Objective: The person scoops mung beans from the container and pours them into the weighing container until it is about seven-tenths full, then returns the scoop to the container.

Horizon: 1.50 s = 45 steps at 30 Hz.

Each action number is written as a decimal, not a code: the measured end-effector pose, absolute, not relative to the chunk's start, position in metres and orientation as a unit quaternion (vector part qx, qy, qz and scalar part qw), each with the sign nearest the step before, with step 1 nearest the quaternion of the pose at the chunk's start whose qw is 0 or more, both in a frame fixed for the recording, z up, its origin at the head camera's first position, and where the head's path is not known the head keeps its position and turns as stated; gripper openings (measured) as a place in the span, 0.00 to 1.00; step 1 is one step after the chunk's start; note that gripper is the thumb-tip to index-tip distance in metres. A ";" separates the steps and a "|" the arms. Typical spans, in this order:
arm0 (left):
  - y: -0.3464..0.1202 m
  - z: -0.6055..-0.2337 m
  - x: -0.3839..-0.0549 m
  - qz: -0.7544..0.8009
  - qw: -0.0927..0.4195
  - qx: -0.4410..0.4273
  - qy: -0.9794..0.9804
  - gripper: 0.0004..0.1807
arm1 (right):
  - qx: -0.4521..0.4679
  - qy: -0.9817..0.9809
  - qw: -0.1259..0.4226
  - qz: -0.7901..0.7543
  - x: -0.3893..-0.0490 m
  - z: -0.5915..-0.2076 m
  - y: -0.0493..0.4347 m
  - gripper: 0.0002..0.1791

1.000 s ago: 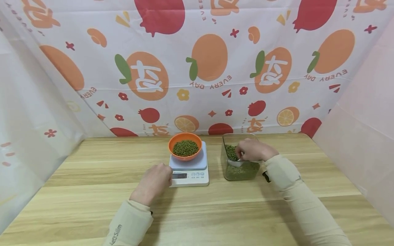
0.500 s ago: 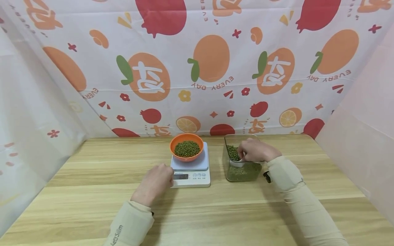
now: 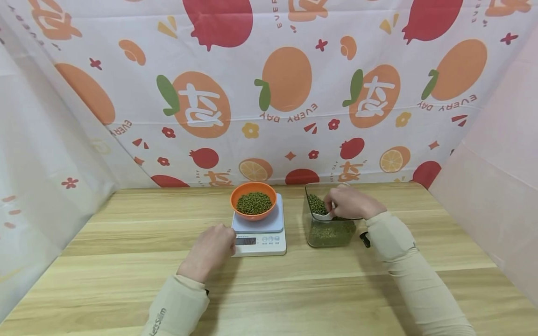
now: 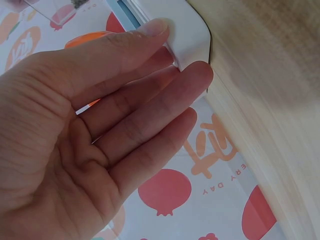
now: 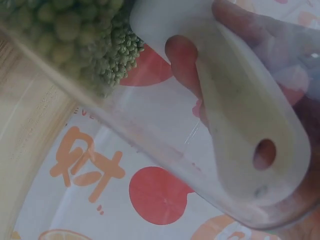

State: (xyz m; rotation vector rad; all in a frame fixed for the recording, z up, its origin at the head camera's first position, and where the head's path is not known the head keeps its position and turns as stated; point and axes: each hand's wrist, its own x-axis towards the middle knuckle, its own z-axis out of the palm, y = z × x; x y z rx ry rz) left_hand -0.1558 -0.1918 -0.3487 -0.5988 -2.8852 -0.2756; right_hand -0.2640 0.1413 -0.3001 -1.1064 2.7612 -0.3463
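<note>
My left hand holds the front left corner of a white kitchen scale. In the left wrist view the thumb lies on top of the corner, with the other fingers beside and below it. An orange bowl of green mung beans stands on the scale's platform. To the right is a clear rectangular container with more mung beans. My right hand reaches inside it, gripping a white spoon. The spoon's handle, pierced near its end, shows through the container wall.
A small dark object shows by the right sleeve, beside the container. The wooden table ends at a fruit-printed curtain at the back, with pale curtains at both sides.
My right hand and the spoon have risen slightly inside the container, and more of the spoon shows at its near rim. The left hand stays at the scale's corner.
</note>
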 end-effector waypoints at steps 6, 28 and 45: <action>-0.192 -0.348 -0.155 -0.095 0.090 -0.202 -0.971 0.17 | -0.368 0.920 0.065 -0.119 -0.262 -0.299 0.141 0.14; -0.191 -0.349 -0.159 -0.095 0.080 -0.203 -0.971 0.15 | -0.370 0.920 0.043 -0.126 -0.258 -0.285 0.150 0.13; -0.193 -0.351 -0.158 -0.097 0.086 -0.201 -0.971 0.14 | -0.384 0.913 -0.023 -0.138 -0.253 -0.290 0.159 0.13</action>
